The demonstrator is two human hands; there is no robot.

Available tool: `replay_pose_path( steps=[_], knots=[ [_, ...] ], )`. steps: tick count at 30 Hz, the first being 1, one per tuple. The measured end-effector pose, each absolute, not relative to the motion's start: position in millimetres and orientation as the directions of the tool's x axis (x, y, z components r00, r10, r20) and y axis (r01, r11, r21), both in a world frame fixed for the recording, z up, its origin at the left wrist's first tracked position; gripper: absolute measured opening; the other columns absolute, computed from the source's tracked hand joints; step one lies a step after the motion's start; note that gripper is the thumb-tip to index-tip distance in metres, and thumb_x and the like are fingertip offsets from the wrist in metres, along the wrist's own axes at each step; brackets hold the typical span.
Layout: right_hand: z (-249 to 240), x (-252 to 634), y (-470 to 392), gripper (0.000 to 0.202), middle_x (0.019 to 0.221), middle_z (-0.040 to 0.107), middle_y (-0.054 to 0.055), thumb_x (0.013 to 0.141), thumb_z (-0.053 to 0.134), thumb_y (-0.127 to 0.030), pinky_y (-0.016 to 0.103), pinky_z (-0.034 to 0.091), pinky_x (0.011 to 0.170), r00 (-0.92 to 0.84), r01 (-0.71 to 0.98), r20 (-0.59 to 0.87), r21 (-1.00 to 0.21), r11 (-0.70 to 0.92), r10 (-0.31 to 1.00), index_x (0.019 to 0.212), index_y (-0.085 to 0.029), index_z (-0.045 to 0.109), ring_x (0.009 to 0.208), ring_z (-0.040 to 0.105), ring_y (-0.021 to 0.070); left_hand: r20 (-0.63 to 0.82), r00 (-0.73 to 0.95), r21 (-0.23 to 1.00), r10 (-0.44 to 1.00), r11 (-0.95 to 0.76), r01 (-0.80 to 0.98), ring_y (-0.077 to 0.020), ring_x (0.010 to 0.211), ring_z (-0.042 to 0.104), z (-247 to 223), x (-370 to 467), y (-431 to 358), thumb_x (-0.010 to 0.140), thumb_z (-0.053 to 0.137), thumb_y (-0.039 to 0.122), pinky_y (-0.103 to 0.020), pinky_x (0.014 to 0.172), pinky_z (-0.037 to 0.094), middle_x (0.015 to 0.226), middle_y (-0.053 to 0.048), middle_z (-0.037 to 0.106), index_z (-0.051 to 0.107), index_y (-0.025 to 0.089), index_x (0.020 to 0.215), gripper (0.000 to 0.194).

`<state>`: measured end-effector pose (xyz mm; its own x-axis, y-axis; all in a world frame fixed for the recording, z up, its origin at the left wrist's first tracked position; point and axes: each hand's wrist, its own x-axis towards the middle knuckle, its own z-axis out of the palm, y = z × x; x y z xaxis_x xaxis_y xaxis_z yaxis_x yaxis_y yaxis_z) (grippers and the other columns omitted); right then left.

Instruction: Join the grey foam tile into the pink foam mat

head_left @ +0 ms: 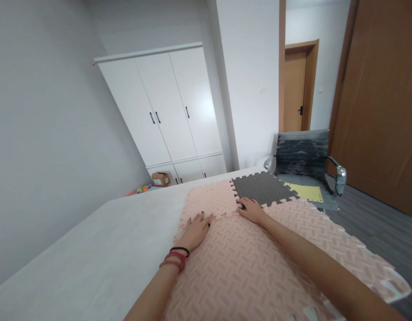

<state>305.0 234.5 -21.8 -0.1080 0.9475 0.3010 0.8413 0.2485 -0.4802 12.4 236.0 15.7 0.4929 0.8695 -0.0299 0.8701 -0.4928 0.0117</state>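
A small cardboard box is sitting on the floor beyond the far edge of the white bed, at the foot of the white wardrobe; its contents cannot be told from here; a few bright toys are lying just left of the box. The wardrobe's doors are standing closed.

On the bed, interlocking pink foam mats are lying joined in a sheet that is covering the bed's right part and overhanging its right edge; a grey foam mat is sitting locked into the far corner of the pink ones. Right of the bed, a grey office chair is standing close against it, with a yellow mat lying on its seat; behind the chair a brown door is standing open, and another closed door is showing further back.

The left hand is lying flat on the pink mats, palm down, fingers stretched out and slightly spread along the toothed seam between two tiles; it is gripping nothing; bands are circling its wrist. The right hand is likewise resting palm down with fingers extended, pressing on the seam where the pink mats are meeting the grey mat's near edge; it is holding nothing either.
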Motion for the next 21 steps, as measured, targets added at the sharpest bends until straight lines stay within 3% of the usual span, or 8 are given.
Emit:
replay_pose_path(
  steps=[5,8,11,15,18,21],
  knots=[
    [-20,304,230,0.046,0.133,0.052,0.009,0.085,0.048,-0.037,0.050,0.021,0.108,-0.120,0.844,0.332,-0.462,0.272,0.936,0.128,-0.024,0.050,0.121,0.046,0.0231,-0.015,0.555,-0.002,0.832,-0.555,0.832,-0.0217,0.137,0.032,19,31,224,0.093,0.022,0.037,-0.041,0.111,0.026,0.149,-0.008,0.036,0.035,0.026,0.142,0.052],
    [-15,303,226,0.042,0.135,0.050,0.008,0.085,0.048,-0.033,0.042,0.029,0.105,-0.164,0.838,0.358,-0.441,0.321,0.919,0.126,-0.024,0.054,0.122,0.046,0.0211,-0.011,0.558,-0.014,0.830,-0.558,0.830,-0.0215,0.137,0.033,20,35,221,0.093,0.023,0.039,-0.041,0.111,0.026,0.147,-0.007,0.039,0.030,0.029,0.144,0.053],
    [-9,302,221,0.035,0.127,0.055,0.007,0.086,0.047,-0.030,0.032,0.035,0.099,-0.214,0.831,0.378,-0.414,0.371,0.901,0.117,-0.023,0.062,0.115,0.051,0.0186,-0.011,0.555,-0.026,0.832,-0.555,0.832,-0.0228,0.138,0.031,20,37,218,0.092,0.024,0.042,-0.043,0.111,0.026,0.147,-0.006,0.039,0.030,0.032,0.143,0.052],
    [-6,299,219,0.032,0.109,0.062,0.007,0.086,0.044,-0.030,0.030,0.038,0.092,-0.230,0.836,0.385,-0.392,0.384,0.894,0.107,-0.023,0.068,0.101,0.056,0.0187,-0.014,0.541,-0.039,0.841,-0.541,0.840,-0.0261,0.136,0.032,24,43,214,0.092,0.026,0.047,-0.045,0.109,0.028,0.145,-0.011,0.039,0.034,0.030,0.141,0.053],
    [-7,296,217,0.032,0.100,0.063,0.007,0.086,0.044,-0.030,0.029,0.040,0.087,-0.209,0.839,0.382,-0.402,0.366,0.900,0.104,-0.023,0.070,0.094,0.059,0.0193,-0.028,0.537,-0.044,0.843,-0.537,0.842,-0.0271,0.129,0.042,29,49,215,0.092,0.030,0.052,-0.047,0.104,0.035,0.138,-0.013,0.046,0.039,0.028,0.138,0.053],
    [-8,295,215,0.032,0.103,0.064,0.005,0.085,0.045,-0.030,0.028,0.042,0.083,-0.166,0.829,0.387,-0.443,0.341,0.907,0.105,-0.024,0.069,0.091,0.060,0.0185,-0.061,0.526,-0.045,0.848,-0.529,0.847,-0.0240,0.111,0.054,35,55,226,0.090,0.041,0.055,-0.049,0.096,0.043,0.122,-0.010,0.056,0.047,0.021,0.129,0.052]
  ],
)
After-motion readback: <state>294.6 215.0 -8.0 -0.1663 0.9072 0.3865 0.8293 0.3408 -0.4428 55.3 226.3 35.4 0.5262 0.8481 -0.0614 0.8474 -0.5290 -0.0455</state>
